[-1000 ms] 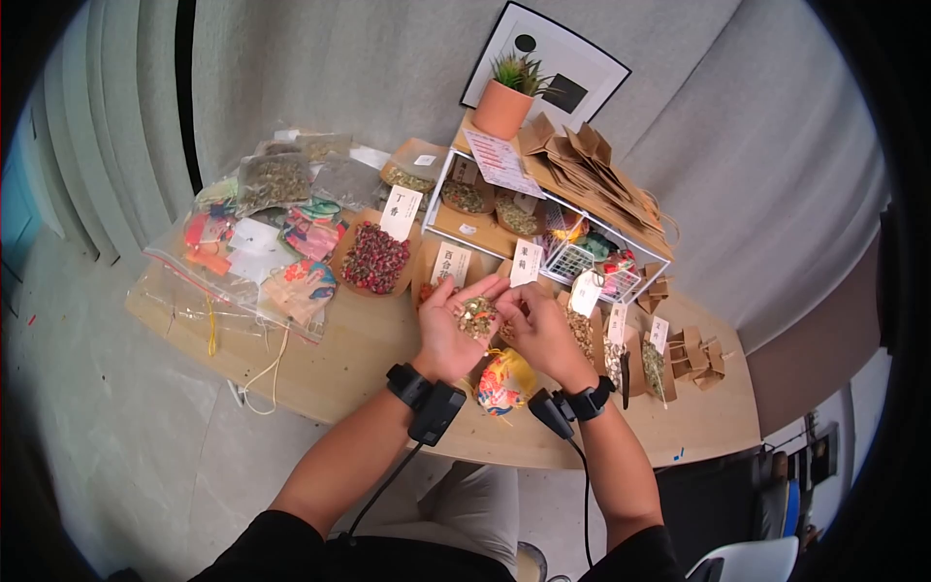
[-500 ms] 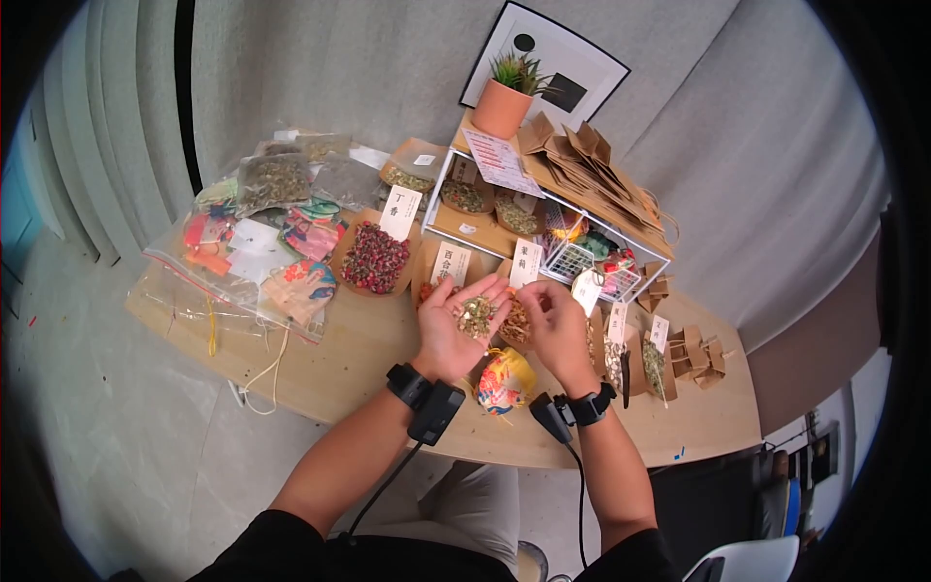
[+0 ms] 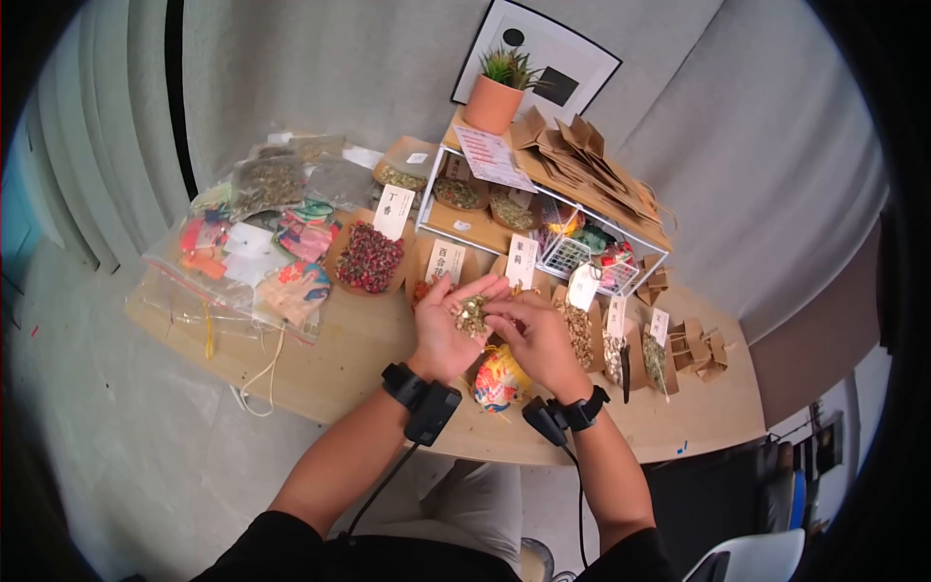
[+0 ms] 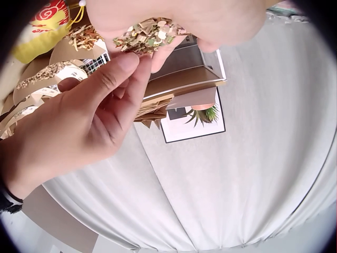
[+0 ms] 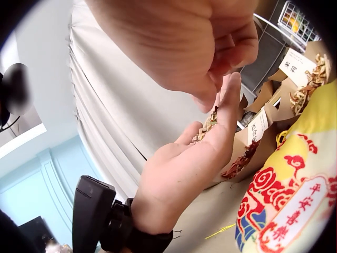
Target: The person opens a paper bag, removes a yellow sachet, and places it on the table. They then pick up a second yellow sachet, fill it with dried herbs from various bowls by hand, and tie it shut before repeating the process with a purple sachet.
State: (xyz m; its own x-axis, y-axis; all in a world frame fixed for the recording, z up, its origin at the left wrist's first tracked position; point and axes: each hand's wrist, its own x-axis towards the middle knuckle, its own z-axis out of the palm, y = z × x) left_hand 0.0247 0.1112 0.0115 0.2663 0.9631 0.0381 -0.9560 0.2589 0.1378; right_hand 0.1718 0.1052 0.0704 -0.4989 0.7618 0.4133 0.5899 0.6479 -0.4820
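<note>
My left hand [image 3: 438, 341] is held palm up above the table, its fingers extended, with a small heap of mixed dried herbs [image 3: 471, 316] in the palm. The heap shows pale, green and brown bits in the left wrist view. Thumb and fingertips of my right hand [image 3: 545, 341] come together at the edge of the herbs [image 4: 150, 36], pinching there; the fingertips partly hide what is between them. Just below both hands sits a yellow drawstring pouch [image 3: 499, 380] with red and blue patterns, seen large in the right wrist view.
Kraft-paper trays with labels stand in a row, including one of dark red dried buds [image 3: 370, 257] and one of pale brown pieces [image 3: 578, 338]. Behind rises a white-framed shelf [image 3: 432, 189] with a potted plant [image 3: 492, 103] and paper bags [image 3: 582, 160]. Plastic bags [image 3: 267, 184] lie left.
My right hand first drew away rightward from the left palm, then came back to the herbs with its fingertips together. The left hand stays nearly in place; the head view has shifted slightly.
</note>
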